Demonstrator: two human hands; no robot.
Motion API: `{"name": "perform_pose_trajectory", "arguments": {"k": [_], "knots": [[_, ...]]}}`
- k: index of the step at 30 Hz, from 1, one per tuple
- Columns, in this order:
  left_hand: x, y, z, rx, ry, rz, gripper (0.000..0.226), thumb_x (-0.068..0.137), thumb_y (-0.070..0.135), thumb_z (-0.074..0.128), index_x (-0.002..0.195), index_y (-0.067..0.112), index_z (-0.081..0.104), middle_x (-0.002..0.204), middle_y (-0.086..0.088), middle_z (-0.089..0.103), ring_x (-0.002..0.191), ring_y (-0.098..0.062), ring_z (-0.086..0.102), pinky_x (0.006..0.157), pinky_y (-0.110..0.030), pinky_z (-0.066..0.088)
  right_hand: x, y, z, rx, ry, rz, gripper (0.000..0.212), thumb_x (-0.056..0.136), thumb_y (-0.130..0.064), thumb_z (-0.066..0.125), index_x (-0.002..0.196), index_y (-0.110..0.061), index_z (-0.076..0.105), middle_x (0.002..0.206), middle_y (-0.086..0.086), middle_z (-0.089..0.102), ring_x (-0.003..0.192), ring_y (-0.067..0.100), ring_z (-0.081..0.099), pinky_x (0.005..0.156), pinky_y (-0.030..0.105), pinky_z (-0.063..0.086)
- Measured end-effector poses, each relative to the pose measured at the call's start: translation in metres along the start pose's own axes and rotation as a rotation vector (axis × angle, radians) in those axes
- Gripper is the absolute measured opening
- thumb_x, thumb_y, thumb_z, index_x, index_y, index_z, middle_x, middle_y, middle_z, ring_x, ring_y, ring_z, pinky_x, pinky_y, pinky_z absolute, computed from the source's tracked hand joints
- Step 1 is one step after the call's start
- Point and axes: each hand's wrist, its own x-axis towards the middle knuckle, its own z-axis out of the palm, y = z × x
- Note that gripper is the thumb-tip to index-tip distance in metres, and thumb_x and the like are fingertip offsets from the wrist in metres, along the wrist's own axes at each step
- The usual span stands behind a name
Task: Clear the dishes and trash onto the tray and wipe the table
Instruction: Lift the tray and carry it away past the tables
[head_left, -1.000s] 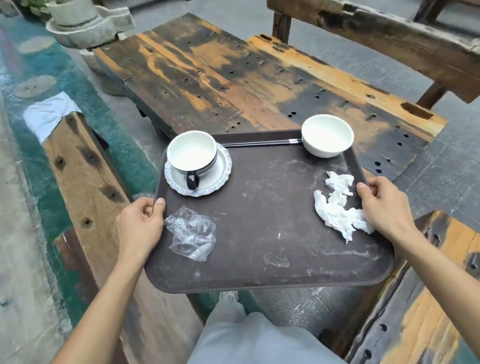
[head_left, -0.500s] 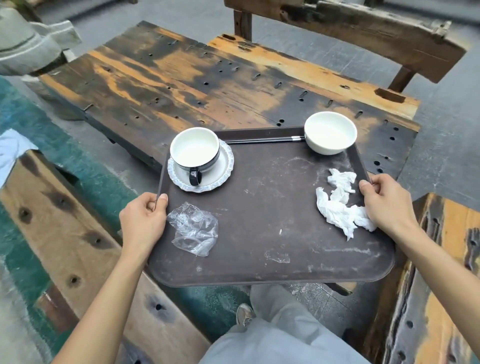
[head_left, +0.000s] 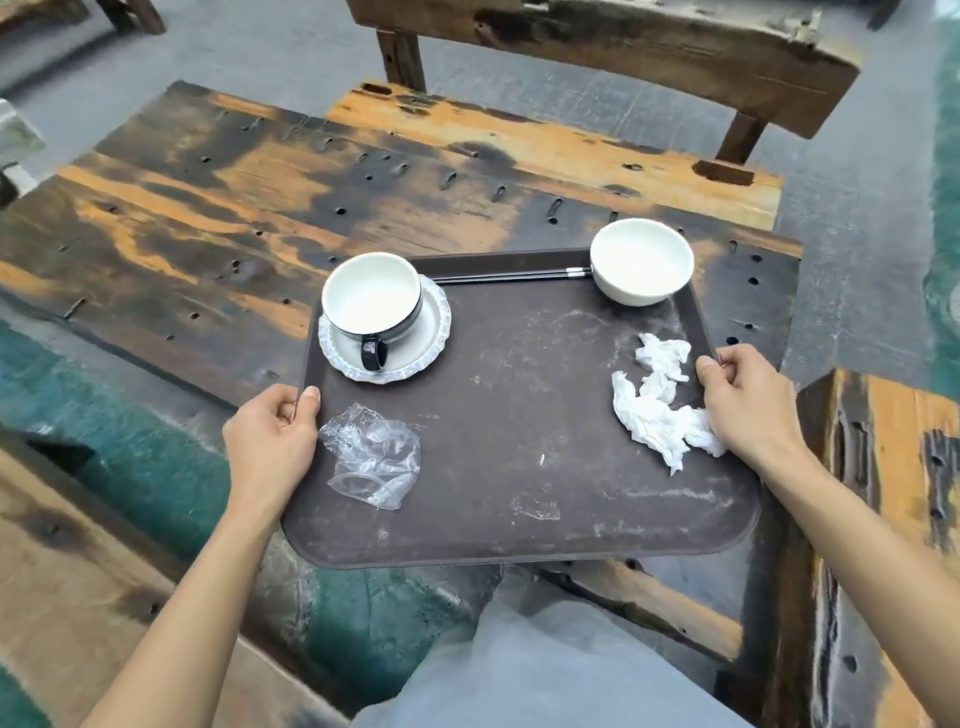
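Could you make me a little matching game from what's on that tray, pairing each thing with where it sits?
Things:
1. cup
2. bowl
3. plastic wrap
4. tissue

Places:
A. far right corner of the tray
B. beside the left hand
C. on a saucer, far left corner
D. touching the right hand

Pairs: 1-C, 2-A, 3-B, 4-D
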Motion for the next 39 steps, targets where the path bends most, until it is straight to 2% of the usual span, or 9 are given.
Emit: {"name": "perform_pose_trajectory", "arguments": {"k": [5, 12, 18, 21, 26, 32, 36, 39], "knots": [[0.039, 0.014, 0.027, -0.028, -0.036, 0.024, 0.032, 0.089, 0.046, 0.059, 0.067, 0.023, 0.061, 0.056, 0.002, 0.058, 0.056, -0.008, 0.055, 0.063, -0.027, 0.045, 0.020, 0.003, 0.008, 0.005, 0.058, 0.029, 0.017, 0.096, -0.038, 0.048, 0.091, -0.023, 0.054, 0.073, -0.009, 0.061, 0.075, 0.024, 0.057, 0.070, 0.035, 0.036], [0.090, 0.024, 0.074, -0.067, -0.134, 0.071, 0.031, 0.089, 0.048, 0.059, 0.070, 0.024, 0.063, 0.057, 0.003, 0.059, 0.054, -0.007, 0.050, 0.060, -0.017, 0.040, 0.034, 0.016, 0.025, 0.043, 0.144, 0.106, 0.009, 0.097, -0.033, 0.051, 0.094, -0.025, 0.053, 0.074, -0.017, 0.057, 0.075, 0.020, 0.054, 0.070, 0.033, 0.033], [0.128, 0.022, 0.123, -0.129, -0.219, 0.151, 0.030, 0.091, 0.043, 0.060, 0.069, 0.024, 0.060, 0.059, 0.005, 0.057, 0.053, -0.002, 0.047, 0.056, -0.013, 0.036, 0.041, 0.033, 0.055, 0.040, 0.211, 0.205, 0.017, 0.098, -0.033, 0.049, 0.097, -0.018, 0.055, 0.074, -0.007, 0.060, 0.075, 0.025, 0.056, 0.068, 0.036, 0.036], [0.147, 0.012, 0.155, -0.146, -0.253, 0.166, 0.030, 0.093, 0.042, 0.059, 0.071, 0.022, 0.059, 0.058, 0.000, 0.055, 0.054, -0.005, 0.046, 0.060, -0.022, 0.040, 0.042, 0.044, 0.078, 0.017, 0.253, 0.265, 0.019, 0.098, -0.035, 0.047, 0.097, -0.017, 0.053, 0.076, 0.000, 0.061, 0.074, 0.026, 0.056, 0.067, 0.037, 0.037], [0.171, -0.011, 0.207, -0.110, -0.325, 0.197, 0.030, 0.094, 0.041, 0.058, 0.073, 0.019, 0.058, 0.057, -0.001, 0.055, 0.057, -0.017, 0.050, 0.061, -0.031, 0.042, 0.047, 0.065, 0.121, -0.020, 0.285, 0.361, 0.015, 0.097, -0.038, 0.046, 0.095, -0.023, 0.051, 0.076, -0.004, 0.060, 0.075, 0.023, 0.055, 0.069, 0.034, 0.035], [0.184, -0.038, 0.257, -0.041, -0.415, 0.222, 0.029, 0.095, 0.039, 0.058, 0.073, 0.021, 0.060, 0.058, 0.003, 0.057, 0.060, -0.017, 0.054, 0.058, -0.025, 0.041, 0.049, 0.100, 0.171, -0.039, 0.292, 0.432, 0.018, 0.098, -0.037, 0.046, 0.096, -0.021, 0.052, 0.078, -0.003, 0.061, 0.075, 0.023, 0.057, 0.070, 0.035, 0.038], [0.188, -0.046, 0.283, 0.023, -0.472, 0.210, 0.026, 0.096, 0.033, 0.061, 0.073, 0.020, 0.060, 0.059, 0.003, 0.058, 0.057, -0.016, 0.055, 0.059, -0.030, 0.043, 0.057, 0.120, 0.194, -0.059, 0.271, 0.462, 0.019, 0.099, -0.033, 0.048, 0.098, -0.015, 0.054, 0.080, 0.001, 0.063, 0.076, 0.028, 0.059, 0.070, 0.035, 0.039], [0.189, -0.048, 0.300, 0.053, -0.499, 0.175, 0.025, 0.097, 0.031, 0.061, 0.074, 0.020, 0.060, 0.059, 0.005, 0.058, 0.057, -0.012, 0.056, 0.058, -0.029, 0.041, 0.062, 0.130, 0.208, -0.085, 0.258, 0.476, 0.022, 0.099, -0.032, 0.047, 0.100, -0.012, 0.056, 0.082, 0.005, 0.064, 0.077, 0.030, 0.059, 0.070, 0.036, 0.040]]}}
